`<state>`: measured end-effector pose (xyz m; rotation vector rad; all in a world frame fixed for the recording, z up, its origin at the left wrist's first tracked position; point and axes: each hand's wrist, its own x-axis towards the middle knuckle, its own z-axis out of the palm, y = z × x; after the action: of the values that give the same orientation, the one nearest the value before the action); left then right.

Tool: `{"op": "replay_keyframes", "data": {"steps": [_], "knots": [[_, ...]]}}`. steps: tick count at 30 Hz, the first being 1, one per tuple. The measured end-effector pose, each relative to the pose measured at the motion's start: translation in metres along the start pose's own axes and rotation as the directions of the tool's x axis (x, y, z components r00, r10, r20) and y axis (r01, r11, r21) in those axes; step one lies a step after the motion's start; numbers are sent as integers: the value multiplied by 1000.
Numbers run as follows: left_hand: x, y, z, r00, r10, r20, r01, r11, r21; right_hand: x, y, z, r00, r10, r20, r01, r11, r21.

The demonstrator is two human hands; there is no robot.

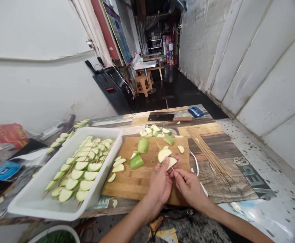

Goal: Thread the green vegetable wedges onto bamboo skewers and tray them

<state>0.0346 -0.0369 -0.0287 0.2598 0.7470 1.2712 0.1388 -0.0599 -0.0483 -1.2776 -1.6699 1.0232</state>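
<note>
Over the front of a wooden cutting board (127, 184), my left hand (161, 179) pinches pale green-skinned vegetable slices (164, 155), two of which show on a thin wooden skewer (157, 143). Close beside it, my right hand (189, 184) has its fingers closed on the skewer's lower end. The skewer's far tip sticks out past the upper slice. Thick green chunks (136, 162) and several loose slices (118, 167) lie on the board. More cut slices (153, 131) are heaped at its far edge.
Left of the board stands a white plastic tray (79, 211) with several skewered rows of slices. A bundle of bare skewers (209, 155) lies on the right. Farther back are a cleaver (162, 117) and a blue packet (196, 111). A bowl of greens (57, 236) is below the tray.
</note>
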Motion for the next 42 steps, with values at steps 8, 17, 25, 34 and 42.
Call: {"op": "replay_keyframes", "data": {"steps": [8,17,25,34,42], "knots": [[3,-21,4,989,-43,141,38,999,34,-1,5,-12,997,52,-57,-52,999,13],[19,-4,22,997,77,-14,-76,996,52,-15,11,-31,979,172,106,-186,973,135],[19,-26,26,998,14,62,-15,1000,7,-18,8,-34,984,171,43,-174,981,88],[42,28,-17,896,423,134,-404,651,643,-18,26,-65,913,307,-268,-220,925,309],[83,39,-21,853,399,336,-306,-139,942,-12,22,-72,864,300,-406,-141,916,376]]}}
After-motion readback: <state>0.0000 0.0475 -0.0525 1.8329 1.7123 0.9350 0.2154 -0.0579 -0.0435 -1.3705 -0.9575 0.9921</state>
